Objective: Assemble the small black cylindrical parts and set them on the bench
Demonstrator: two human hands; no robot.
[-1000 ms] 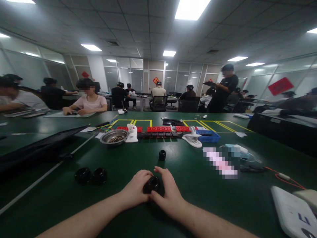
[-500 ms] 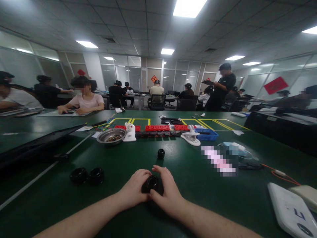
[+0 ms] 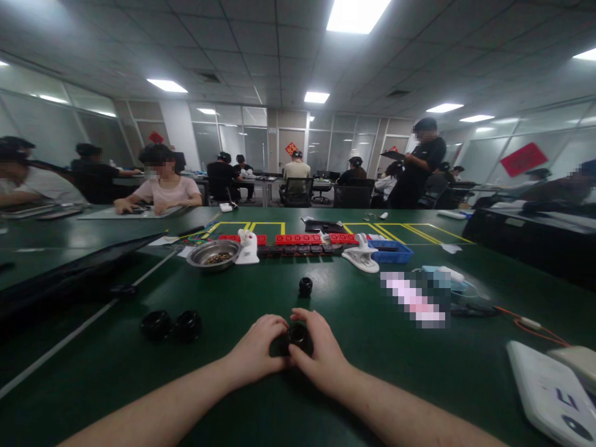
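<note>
Between my two hands is a glossy black ring-shaped part [image 3: 298, 336] with a round hole facing up toward me. My right hand [image 3: 319, 347] is closed around it, thumb at the near side and fingers at the far side. My left hand [image 3: 258, 344] curls round it from the left, with thumb and fingertips against its edge; the exact contact is partly hidden. A smaller black ring-shaped piece [image 3: 305, 287] stands on the green table [image 3: 233, 410] just beyond my hands. Two larger black rings, one on the left [image 3: 156, 325] and one beside it [image 3: 187, 326], lie to my left.
A metal bowl [image 3: 214, 264] of small pieces, white clamp-like stands [image 3: 362, 256], red strips [image 3: 300, 239] and a blue tray [image 3: 391, 253] line the middle of the table. At right lie a white device [image 3: 549, 391] and an orange cable [image 3: 531, 329]. A person [image 3: 162, 186] works across the table.
The black ring part has moved slightly right, further into my right hand's grip, and my left fingers sit more at its left side. The whole view has shifted a little.
</note>
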